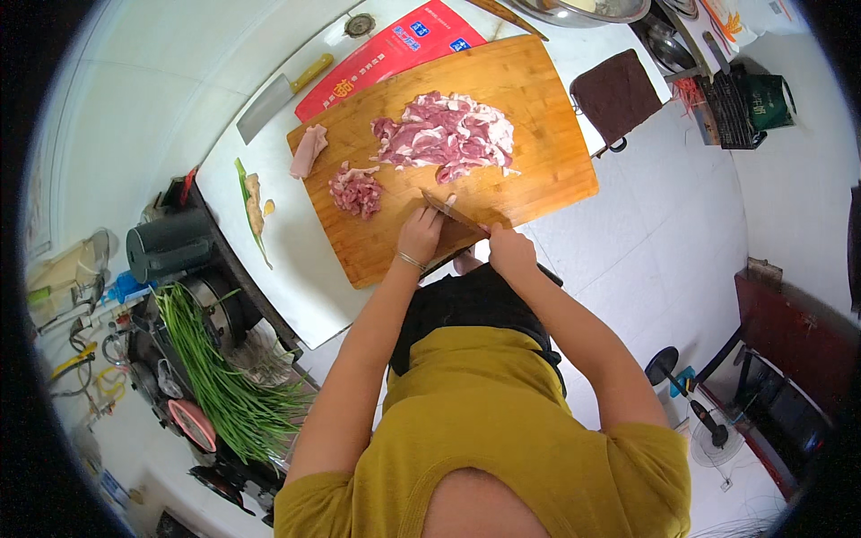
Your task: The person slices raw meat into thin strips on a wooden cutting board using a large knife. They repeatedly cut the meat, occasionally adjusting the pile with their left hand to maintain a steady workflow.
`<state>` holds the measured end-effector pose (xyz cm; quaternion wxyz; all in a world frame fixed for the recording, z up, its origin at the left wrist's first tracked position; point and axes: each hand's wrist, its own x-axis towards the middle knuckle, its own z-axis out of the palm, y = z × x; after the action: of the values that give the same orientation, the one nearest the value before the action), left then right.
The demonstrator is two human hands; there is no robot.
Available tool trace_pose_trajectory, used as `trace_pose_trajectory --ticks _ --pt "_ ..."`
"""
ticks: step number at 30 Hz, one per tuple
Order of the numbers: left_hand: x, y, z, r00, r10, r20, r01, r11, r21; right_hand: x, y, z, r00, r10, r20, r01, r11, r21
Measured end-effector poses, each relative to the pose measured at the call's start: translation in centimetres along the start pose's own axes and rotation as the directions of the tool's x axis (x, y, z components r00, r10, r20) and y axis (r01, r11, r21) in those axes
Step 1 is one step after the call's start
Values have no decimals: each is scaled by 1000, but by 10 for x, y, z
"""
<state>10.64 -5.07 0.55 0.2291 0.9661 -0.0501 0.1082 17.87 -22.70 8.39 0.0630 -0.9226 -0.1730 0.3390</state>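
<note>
A wooden cutting board lies in front of me on a white table. At its near edge my right hand is closed round the handle of a kitchen knife, whose blade slants up to the left. My left hand rests on the board beside the blade, fingers bent together; whatever they press on is hidden. A small pale piece of meat shows just past the blade. Beyond lies a wide heap of sliced raw meat. Left of it sit a smaller pile of meat pieces and a pale pink slab.
A cleaver with a yellow handle lies on the table beside a red packet. Ginger and a green stalk are at the left. A dark brown cloth lies right of the board. Long green leaves fill the lower left.
</note>
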Motion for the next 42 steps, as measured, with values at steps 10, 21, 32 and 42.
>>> trace_pose_trajectory --ticks 10,21,32,42 --pt "-8 5 -12 1000 -13 -5 13 1000 28 42 -46 -11 980 -172 -102 170 985 -28" --pt "-8 2 -9 1000 -11 3 11 1000 -27 17 -24 -6 992 -98 -74 94 994 -59" --pt "-19 -9 -16 995 -26 97 22 999 42 30 -28 -6 996 -92 -8 91 994 -53" --pt "-9 -5 -12 1000 1 -11 -1 1000 15 3 -17 -11 986 -58 -158 65 997 45"
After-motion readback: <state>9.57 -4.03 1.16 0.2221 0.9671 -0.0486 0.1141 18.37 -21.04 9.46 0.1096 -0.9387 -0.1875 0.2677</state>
